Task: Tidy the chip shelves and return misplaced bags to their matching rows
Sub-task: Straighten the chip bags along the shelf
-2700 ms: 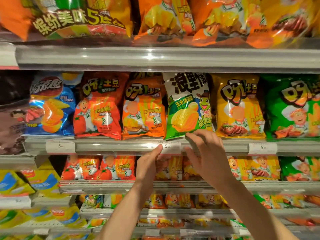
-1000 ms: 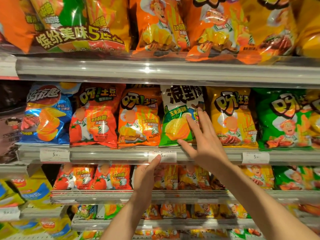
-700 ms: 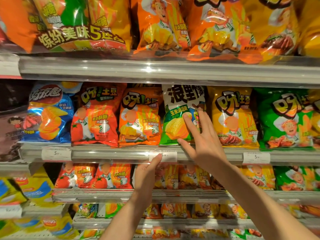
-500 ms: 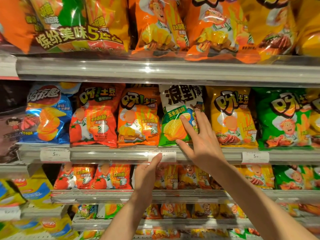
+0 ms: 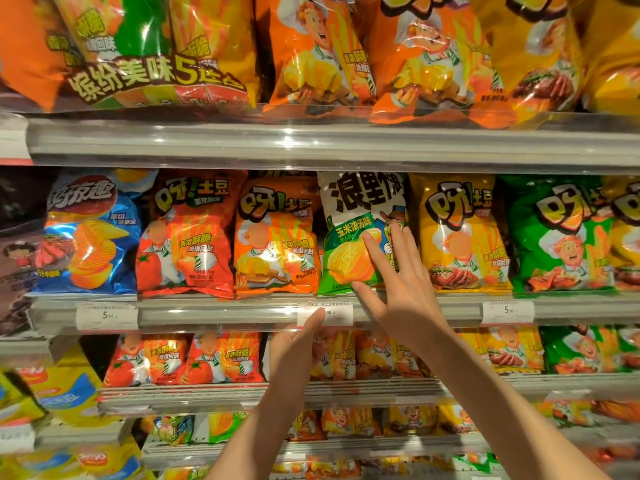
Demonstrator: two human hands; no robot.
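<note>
Nearest the camera, my left hand [image 5: 294,355] reaches up under the middle shelf rail [image 5: 221,315], its extended fingertips touching the lower left corner of the white price tag [image 5: 325,312]; it holds nothing. Just beyond and to the right, my right hand [image 5: 401,289] lies spread and flat against the front of the white-and-green bag [image 5: 349,237], fingers straight and pointing up and to the left, thumb at the bag's bottom edge; nothing is gripped. That bag stands upright, long axis vertical, on the middle shelf between an orange bag [image 5: 277,237] on its left and a yellow bag [image 5: 460,233] on its right, directly ahead of the right palm. It looks like the odd one in this row, so I judge the right hand, already touching it, the one placed to close round it and draw it forward.
</note>
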